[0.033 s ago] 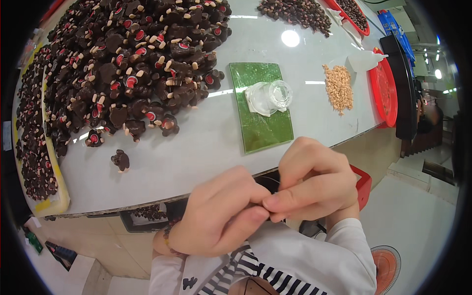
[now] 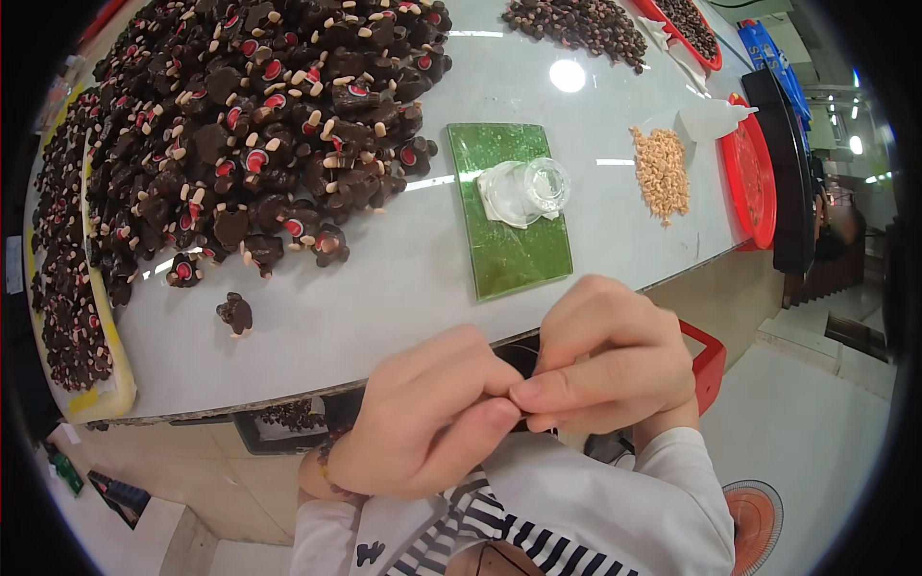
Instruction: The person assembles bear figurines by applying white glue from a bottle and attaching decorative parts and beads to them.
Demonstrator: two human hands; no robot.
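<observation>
Both hands meet at the table's front edge, fingertips pressed together. My left hand (image 2: 432,413) is closed, thumb and forefinger pinched. My right hand (image 2: 610,360) is closed too, its thumb tip touching the left fingertips. Whatever they pinch is hidden or too small to name. Beyond them lies a green tile (image 2: 519,264) with a clear plastic cup (image 2: 543,187) on a white pad. To the right is a pile of small beige pieces (image 2: 660,173). One small dark brown figure (image 2: 235,314) stands apart on the left.
A large heap of brown figures (image 2: 230,144) with red and beige parts covers the left of the white table (image 2: 384,288). More fill a yellow-edged tray (image 2: 120,384). Dark pieces (image 2: 581,34) lie at the back. On the right are a white squeeze bottle (image 2: 709,121) and a red tray (image 2: 754,182).
My right hand has shifted very slightly down and to the left. The left hand and the things on the table look the same.
</observation>
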